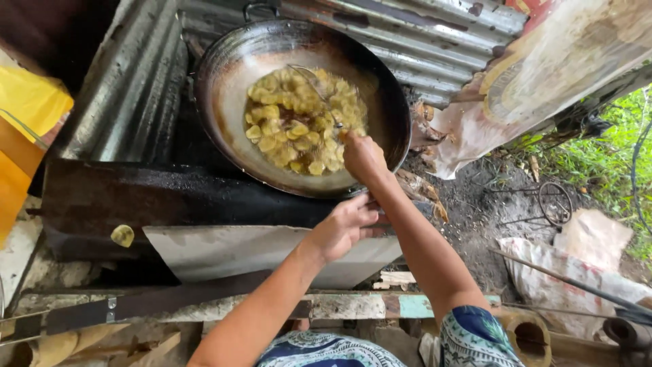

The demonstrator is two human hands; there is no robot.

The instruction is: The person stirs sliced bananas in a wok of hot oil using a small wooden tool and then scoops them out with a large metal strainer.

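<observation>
Wire skimmer (314, 88): in wok (224, 75), resting among yellow slices (299, 129) frying in oil. My right hand (363, 158): closed round skimmer handle, over wok's near rim. My left hand (345, 224): fingers curled at wok's near edge; whether it grips anything, cannot tell. One stray slice (123, 235) on dark stove ledge (136, 197), well left. Corrugated sheet (421, 41) behind wok.

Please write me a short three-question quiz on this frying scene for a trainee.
1. True or false: the right hand holds a wire skimmer over the wok.
2. Where does the left hand rest? A) on the wok's near rim B) on the yellow bag
3. Where does the stray yellow slice lie?

Key: 1 true. 2 A. 3 On the dark stove ledge, left of the wok.
</observation>
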